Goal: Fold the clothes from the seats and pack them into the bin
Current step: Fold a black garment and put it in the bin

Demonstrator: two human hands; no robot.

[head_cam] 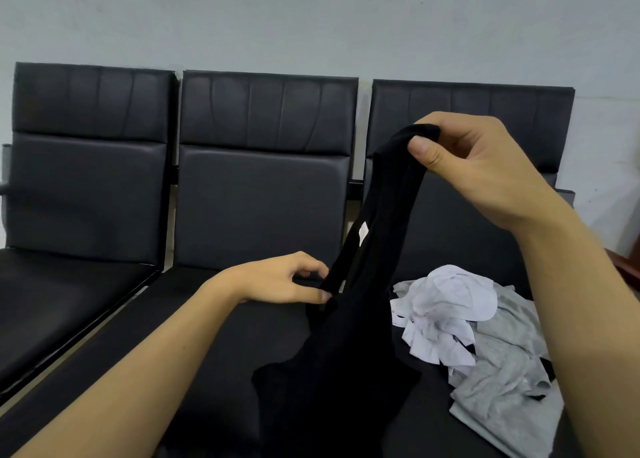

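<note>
While both hands (381,222) pinch it, blk garment (346,353) hangs near-vertical.

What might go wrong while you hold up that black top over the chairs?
The right hand only pinches a small bit of the black garment, so it may slip and drop in a heap. The left hand grips just one edge, so the fold may come out crooked. Its hanging end lies close to the white garment and grey garment on the seat, and may drag them along.
</note>
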